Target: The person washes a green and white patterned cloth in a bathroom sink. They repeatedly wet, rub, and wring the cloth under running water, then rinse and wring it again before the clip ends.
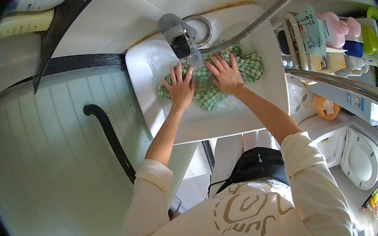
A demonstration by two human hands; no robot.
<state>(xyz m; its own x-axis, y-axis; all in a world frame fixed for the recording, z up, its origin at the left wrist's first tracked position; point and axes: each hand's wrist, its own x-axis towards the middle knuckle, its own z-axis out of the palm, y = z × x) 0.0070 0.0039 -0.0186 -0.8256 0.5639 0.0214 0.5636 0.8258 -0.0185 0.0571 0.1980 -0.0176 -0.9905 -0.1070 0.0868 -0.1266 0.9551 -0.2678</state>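
Hands on cloth in white bathroom sink

The green-and-white patterned cloth looks rough and rumpled against the smooth, glossy white rectangular basin. My rolled cream sleeves are matt fabric. The grey ribbed hose and long silver rail gleam like metal.

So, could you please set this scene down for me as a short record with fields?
Setting: bathroom, at a white sink
Cloth: green-and-white cloth, bunched in the sink
Left hand: palm down, fingers spread, at the cloth's left part
Right hand: palm down, fingers spread, farther right on the cloth
Beyond the hands: faucet and ribbed hose
Off to the right: white toilet
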